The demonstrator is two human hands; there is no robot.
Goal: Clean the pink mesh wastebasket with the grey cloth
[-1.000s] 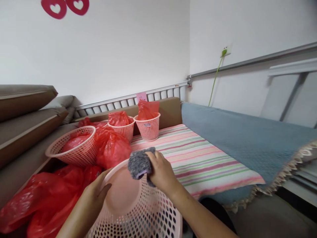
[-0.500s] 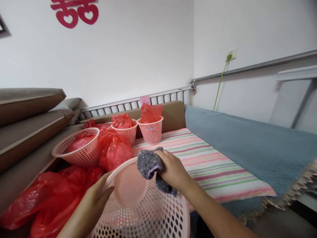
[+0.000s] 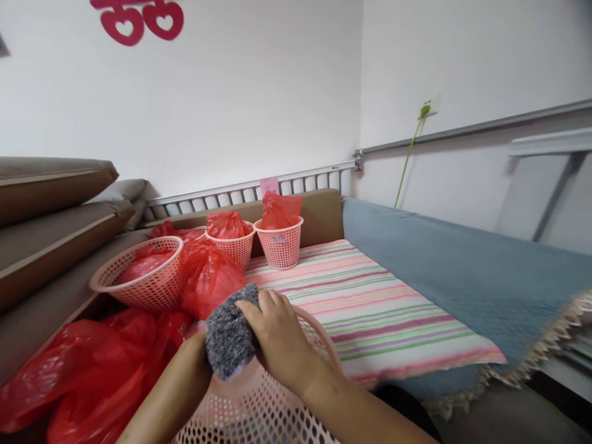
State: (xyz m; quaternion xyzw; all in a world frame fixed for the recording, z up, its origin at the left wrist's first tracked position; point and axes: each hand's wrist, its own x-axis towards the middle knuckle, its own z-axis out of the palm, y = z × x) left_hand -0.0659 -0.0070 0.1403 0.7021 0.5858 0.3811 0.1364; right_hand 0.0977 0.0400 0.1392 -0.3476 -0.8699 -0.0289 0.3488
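Note:
A large pink plastic basket [image 3: 252, 401] with perforated sides is tilted in front of me at the bottom of the head view. My right hand [image 3: 280, 333] is closed around a fuzzy dark grey cloth [image 3: 231, 336], pressed over the basket's left rim. At that same side, my left hand [image 3: 197, 354] grips the rim; its fingers are mostly hidden behind the cloth and basket.
Red plastic bags [image 3: 115, 364] lie at left, beside a pink basket [image 3: 143, 283] holding a red bag. Smaller pink baskets [image 3: 280, 243] stand behind on a striped cloth [image 3: 370, 302]. Cushions [image 3: 55, 234] are stacked left; a blue-covered backrest [image 3: 453, 265] runs along the right.
My right hand has moved left with the grey cloth, from the far rim to the left rim near my left hand. The large basket has turned and tilted slightly.

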